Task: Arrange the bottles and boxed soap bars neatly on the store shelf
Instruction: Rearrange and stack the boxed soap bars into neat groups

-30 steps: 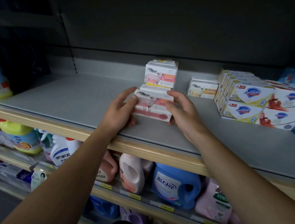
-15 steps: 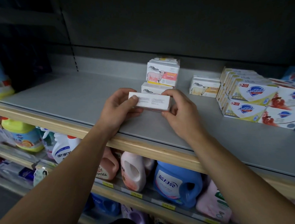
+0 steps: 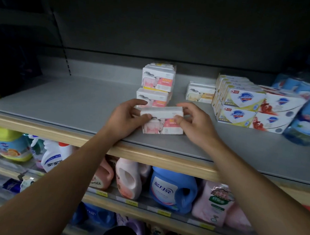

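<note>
Both hands grip one white cardboard soap box with a pink sheep print: the left hand pinches its left end, the right hand its right end, thumbs on the front face. Whether the box rests on the grey shelf cannot be told. Its printed text is too blurred to read. Just behind the hands, the lower box of a stack of matching boxes is partly hidden. Beyond the right hand, blue plastic packs are cut off at the frame edge.
</note>
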The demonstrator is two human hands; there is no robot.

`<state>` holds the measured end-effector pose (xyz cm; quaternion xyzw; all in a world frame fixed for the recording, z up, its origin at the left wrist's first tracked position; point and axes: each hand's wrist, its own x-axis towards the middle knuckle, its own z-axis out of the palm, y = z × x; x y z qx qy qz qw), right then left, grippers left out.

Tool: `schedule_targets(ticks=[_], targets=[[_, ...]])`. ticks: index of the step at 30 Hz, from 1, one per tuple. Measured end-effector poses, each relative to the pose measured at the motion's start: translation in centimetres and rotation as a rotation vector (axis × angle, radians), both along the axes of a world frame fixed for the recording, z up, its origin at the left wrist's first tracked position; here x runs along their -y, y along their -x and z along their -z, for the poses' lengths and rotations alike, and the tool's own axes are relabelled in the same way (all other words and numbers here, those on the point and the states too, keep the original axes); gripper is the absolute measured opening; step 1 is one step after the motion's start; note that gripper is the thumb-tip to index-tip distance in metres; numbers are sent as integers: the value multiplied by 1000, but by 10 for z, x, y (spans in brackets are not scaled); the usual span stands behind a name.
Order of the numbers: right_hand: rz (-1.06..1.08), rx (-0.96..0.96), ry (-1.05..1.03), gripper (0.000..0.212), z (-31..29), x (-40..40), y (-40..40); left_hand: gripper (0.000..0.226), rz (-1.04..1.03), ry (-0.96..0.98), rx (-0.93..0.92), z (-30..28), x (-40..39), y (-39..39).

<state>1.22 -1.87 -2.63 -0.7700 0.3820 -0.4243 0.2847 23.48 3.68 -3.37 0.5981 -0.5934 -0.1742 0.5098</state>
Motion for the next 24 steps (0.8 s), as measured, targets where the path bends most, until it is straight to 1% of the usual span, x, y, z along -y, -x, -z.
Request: schedule_targets(ticks=[4, 7, 9, 11, 14, 17, 19, 22, 24], targets=[[63, -97, -53, 31, 2, -2, 45, 29, 71, -4, 276, -7, 10, 36], [132, -149, -33, 33, 0, -4, 70, 37, 54, 14, 425, -12, 19, 67], [148, -231, 9, 37, -2, -3, 82, 46, 26, 71, 526, -13, 22, 84], [181, -294, 72, 44, -7, 2, 93, 57, 44, 134, 635, -13, 23, 99], [335, -295, 238, 46, -22, 19, 110, 62, 91, 145, 782, -12, 30, 115], [504, -399, 472, 49, -35, 40, 121, 59, 100, 89, 814, -13, 47, 121], [550, -497, 552, 53, -39, 56, 125, 58, 86, 66, 812, -14, 62, 121], [601, -645, 510, 56, -40, 79, 127, 57, 52, 59, 830, -12, 88, 120], [631, -678, 489, 52, -36, 90, 128, 57, 16, 66, 837, -9, 108, 120]])
